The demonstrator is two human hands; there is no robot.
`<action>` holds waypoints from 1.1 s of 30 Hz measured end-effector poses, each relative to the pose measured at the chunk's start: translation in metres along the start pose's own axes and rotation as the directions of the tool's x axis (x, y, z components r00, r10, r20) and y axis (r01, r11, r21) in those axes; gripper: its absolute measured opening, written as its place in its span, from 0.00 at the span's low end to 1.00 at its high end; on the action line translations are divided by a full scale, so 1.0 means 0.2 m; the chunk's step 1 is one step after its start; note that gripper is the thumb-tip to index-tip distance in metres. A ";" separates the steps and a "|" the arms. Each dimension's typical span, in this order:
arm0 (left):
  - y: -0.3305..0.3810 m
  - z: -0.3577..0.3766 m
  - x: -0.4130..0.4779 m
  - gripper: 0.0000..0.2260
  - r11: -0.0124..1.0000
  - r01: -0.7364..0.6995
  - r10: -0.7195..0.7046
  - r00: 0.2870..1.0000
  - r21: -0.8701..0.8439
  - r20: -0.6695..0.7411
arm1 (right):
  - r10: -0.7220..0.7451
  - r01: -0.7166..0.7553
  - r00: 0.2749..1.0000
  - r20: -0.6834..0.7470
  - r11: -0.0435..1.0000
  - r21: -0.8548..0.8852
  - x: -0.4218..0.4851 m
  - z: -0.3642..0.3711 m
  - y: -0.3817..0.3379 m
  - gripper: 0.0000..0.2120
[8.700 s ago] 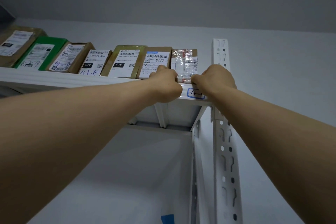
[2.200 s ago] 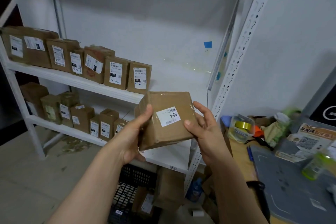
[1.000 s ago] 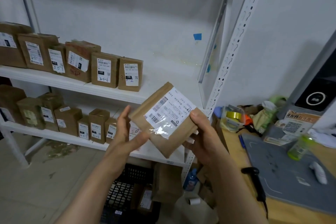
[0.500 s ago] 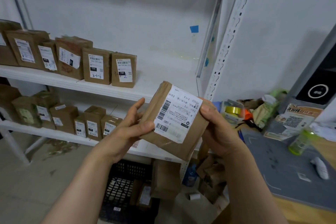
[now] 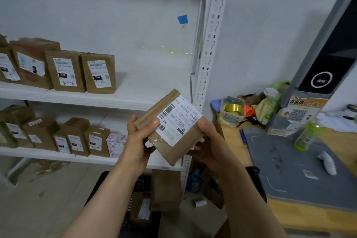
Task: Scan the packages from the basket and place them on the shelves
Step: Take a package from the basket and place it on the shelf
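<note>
A brown cardboard package [image 5: 170,141] with a white barcode label facing me is held tilted in front of the shelves. My left hand [image 5: 140,139] grips its left edge, thumb on the label's corner. My right hand [image 5: 209,141] grips its right side from beneath, thumb on top. Below, a black basket [image 5: 142,216] on the floor holds more brown packages. The white shelves [image 5: 77,98] carry rows of labelled packages on the left, with bare room on the middle shelf's right part.
A white perforated shelf post [image 5: 210,44] stands just behind the package. To the right, a wooden desk [image 5: 309,216] has a grey mat, a white handheld scanner [image 5: 327,162], a green bottle [image 5: 307,135], a tape container [image 5: 232,110] and a dark scanning kiosk [image 5: 324,71].
I took a package from the basket after leaving the top shelf and turned it so the label faces me. In the last second it rotated and shifted slightly right.
</note>
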State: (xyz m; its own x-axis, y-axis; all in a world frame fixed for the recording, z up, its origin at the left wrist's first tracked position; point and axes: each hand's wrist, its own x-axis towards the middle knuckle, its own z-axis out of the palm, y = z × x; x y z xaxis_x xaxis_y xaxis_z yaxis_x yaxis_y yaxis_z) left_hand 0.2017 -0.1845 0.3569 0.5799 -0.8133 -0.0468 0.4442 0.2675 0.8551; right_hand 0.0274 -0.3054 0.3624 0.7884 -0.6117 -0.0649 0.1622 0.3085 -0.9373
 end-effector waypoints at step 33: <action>-1.07 0.43 0.32 0.45 0.731 0.249 -0.182 0.969 0.635 -0.170 | 0.149 -0.781 0.388 -0.910 0.577 -0.239 -0.21 -1.27 0.60 0.29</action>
State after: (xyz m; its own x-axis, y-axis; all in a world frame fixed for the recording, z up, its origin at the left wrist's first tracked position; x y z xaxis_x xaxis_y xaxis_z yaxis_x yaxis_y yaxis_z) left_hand 0.0845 -0.3378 0.2160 0.5965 -0.7489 -0.2888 0.0354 -0.3349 0.9416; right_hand -0.1372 -0.4272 0.1662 -0.2097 -0.8538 -0.4764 -0.6642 0.4820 -0.5715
